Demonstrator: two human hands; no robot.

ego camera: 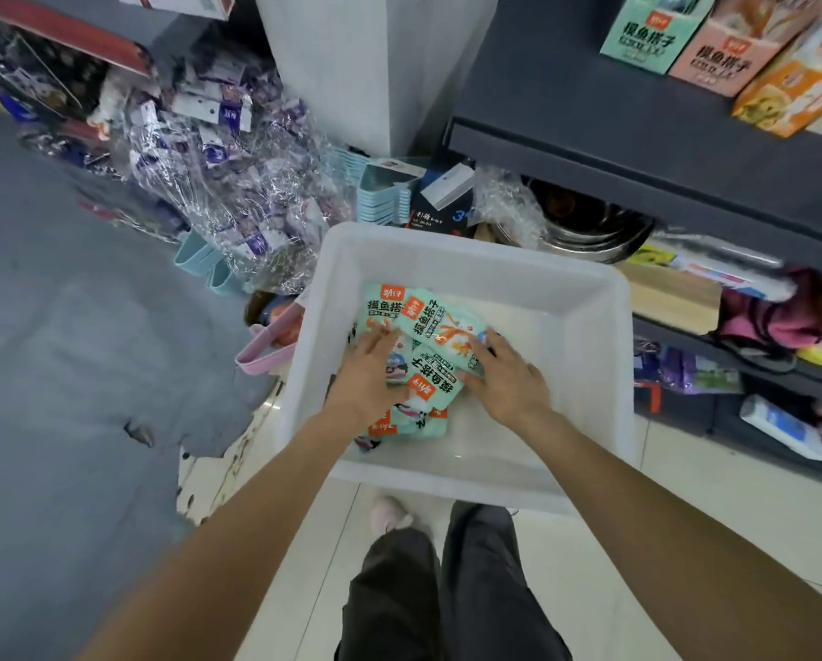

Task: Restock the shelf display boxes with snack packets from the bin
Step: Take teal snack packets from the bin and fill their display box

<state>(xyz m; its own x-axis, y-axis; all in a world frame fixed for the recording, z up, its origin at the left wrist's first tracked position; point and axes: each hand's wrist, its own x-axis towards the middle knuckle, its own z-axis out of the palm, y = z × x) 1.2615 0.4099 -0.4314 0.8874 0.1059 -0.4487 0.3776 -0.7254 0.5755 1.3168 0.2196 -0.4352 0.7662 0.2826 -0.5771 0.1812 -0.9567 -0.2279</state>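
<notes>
A white plastic bin (585, 298) stands on the floor in front of me, holding several mint-green snack packets (428, 322) with orange labels in a loose pile at its left side. Both my hands are down inside the bin on the pile. My left hand (366, 374) lies on the pile's left side with its fingers spread over the packets. My right hand (507, 379) lies on the pile's right side, fingers curving over a packet's edge. Shelf display boxes stand at the top right: a green one (652, 31), a pink one (724, 59) and an orange one (791, 93).
A dark shelf unit (638, 136) runs along the right, with metal bowls (590, 226) and mixed goods on its lower levels. Cellophane-wrapped goods (218, 174) pile up at the left beside a pillar. A pink basket (266, 345) touches the bin's left. My legs stand below the bin.
</notes>
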